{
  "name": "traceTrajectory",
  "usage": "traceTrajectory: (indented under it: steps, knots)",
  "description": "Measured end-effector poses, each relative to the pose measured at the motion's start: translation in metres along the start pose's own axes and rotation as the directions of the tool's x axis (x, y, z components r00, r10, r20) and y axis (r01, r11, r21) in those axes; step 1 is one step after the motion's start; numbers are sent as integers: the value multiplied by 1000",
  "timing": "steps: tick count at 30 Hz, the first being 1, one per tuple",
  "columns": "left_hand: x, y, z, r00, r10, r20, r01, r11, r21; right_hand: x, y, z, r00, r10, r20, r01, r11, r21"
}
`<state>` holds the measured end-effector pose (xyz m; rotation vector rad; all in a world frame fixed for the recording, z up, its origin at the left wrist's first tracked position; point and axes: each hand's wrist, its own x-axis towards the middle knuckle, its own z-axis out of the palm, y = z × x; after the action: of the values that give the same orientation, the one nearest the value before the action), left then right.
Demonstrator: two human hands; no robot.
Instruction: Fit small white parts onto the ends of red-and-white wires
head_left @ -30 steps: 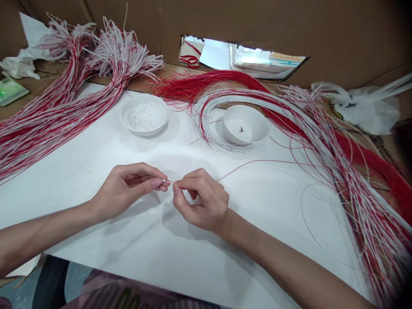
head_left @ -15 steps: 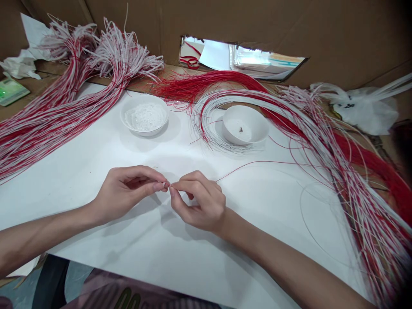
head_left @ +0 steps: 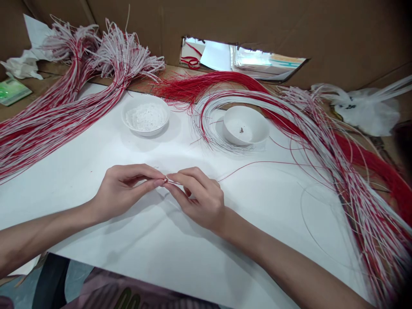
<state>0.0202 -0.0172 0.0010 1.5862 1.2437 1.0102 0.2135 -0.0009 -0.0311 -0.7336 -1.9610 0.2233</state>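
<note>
My left hand (head_left: 120, 191) is closed in a pinch, with a tiny pale piece and the end of a red cord between thumb and forefinger. From the right, my right hand (head_left: 202, 197) meets it, thumb and forefinger at that same spot on the cord. The thin red cord (head_left: 246, 164) runs out behind my right hand across the white table sheet (head_left: 154, 253). Fingertips partly hide the small piece. Beyond my hands stands a white bowl (head_left: 146, 131) of small white, bead-like bits (head_left: 146, 116).
A second white bowl (head_left: 246, 138) holds a small dark bit. Bundles of red and white cords lie at the left (head_left: 64, 124) and right (head_left: 360, 206). A cardboard wall (head_left: 128, 13) with a cut-out slot closes off the back; a plastic bag (head_left: 367, 111) lies at far right.
My right fingertips have shifted slightly left, up against my left fingertips, and a short stretch of cord now shows between the right thumb and forefinger. My left hand has barely moved.
</note>
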Motion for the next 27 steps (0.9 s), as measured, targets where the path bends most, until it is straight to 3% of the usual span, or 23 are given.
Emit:
traceTrajectory:
  steps: [9, 19, 27]
  knots:
    - [1, -2, -2, 998, 55, 15, -56, 997, 54, -2, 0, 0, 999, -13, 31, 12, 1000, 20]
    - [4, -5, -8, 992, 125, -14, -122, 983, 139, 0, -2, 3, 980, 195, 37, -194, 981, -22]
    - [4, -8, -8, 985, 175, 0, -172, 966, 193, 1, -2, 1, 971, 216, 106, -213, 976, -43]
